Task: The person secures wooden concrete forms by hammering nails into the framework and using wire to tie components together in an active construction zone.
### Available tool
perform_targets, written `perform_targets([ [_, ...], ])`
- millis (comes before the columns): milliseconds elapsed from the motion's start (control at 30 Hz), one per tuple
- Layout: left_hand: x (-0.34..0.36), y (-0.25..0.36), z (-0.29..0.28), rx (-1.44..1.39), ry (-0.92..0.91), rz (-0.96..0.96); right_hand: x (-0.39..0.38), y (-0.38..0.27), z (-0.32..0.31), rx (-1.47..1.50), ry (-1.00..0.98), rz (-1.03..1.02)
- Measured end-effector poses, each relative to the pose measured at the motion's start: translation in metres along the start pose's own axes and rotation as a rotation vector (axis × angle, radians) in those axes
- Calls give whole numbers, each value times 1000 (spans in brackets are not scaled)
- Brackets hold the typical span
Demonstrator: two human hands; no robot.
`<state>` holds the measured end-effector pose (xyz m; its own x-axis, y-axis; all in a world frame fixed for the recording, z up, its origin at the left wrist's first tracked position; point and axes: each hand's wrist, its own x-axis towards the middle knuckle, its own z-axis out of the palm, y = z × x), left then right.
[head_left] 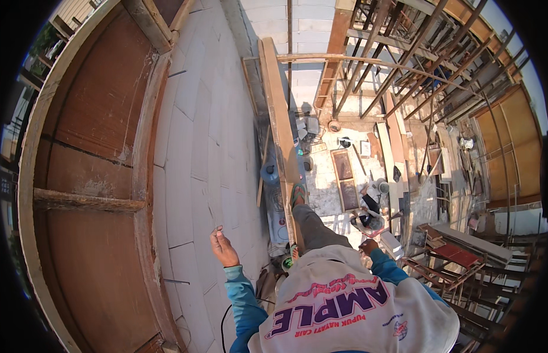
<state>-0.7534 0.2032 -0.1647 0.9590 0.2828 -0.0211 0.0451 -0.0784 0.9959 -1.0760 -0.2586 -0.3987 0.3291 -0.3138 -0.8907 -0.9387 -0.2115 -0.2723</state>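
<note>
The left hand (225,247) is raised beside the pale block wall (197,176), its fingertips drawn together and pointing up toward the top of the view; whether they pinch something small or only meet is too fine to tell. The wall stands just beyond the fingers, its long axis running from top to bottom of the view, its lower end hidden behind the blue sleeve (241,300). Its blocks are smooth and matte, with thin joints. The right hand (368,246), near the hip, looks curled; I cannot tell if it grips anything. Under the sandalled feet, a narrow wooden plank (278,117) lies roughly along the wall, partly covering a rounded blue container (270,174). Farther left, a brown panel (91,265) framed in rough timber curves along the dark rim.
</note>
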Motion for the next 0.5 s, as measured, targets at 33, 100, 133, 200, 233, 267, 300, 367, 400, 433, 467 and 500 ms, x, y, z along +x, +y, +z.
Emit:
perform_targets([
  [33,17,1,8,-1,0,16,15,-19,-9,-204,103,-171],
  [100,52,2,27,23,73,35,44,-57,-28,-86,86,-227],
  [133,79,6,47,15,37,34,91,-40,-42,402,-192,-71],
  [200,103,19,51,18,147,-29,56,-153,-59,266,109,-75],
  [233,119,23,57,22,147,-28,44,-188,-75,225,153,-198],
  [267,138,26,65,10,165,-29,44,-214,-89,192,203,-324],
  [300,156,28,72,-2,183,-30,61,-232,-98,149,248,-328],
  [367,191,31,81,55,142,12,83,-266,-116,285,194,-360],
  [400,208,33,82,105,114,45,89,-287,-129,330,152,-376],
  [433,219,37,85,116,110,45,91,-305,-138,336,144,-370],
  [467,230,41,90,227,123,92,94,-321,-148,416,150,-319],
  [500,242,44,93,339,137,139,94,-335,-154,494,154,-267],
])
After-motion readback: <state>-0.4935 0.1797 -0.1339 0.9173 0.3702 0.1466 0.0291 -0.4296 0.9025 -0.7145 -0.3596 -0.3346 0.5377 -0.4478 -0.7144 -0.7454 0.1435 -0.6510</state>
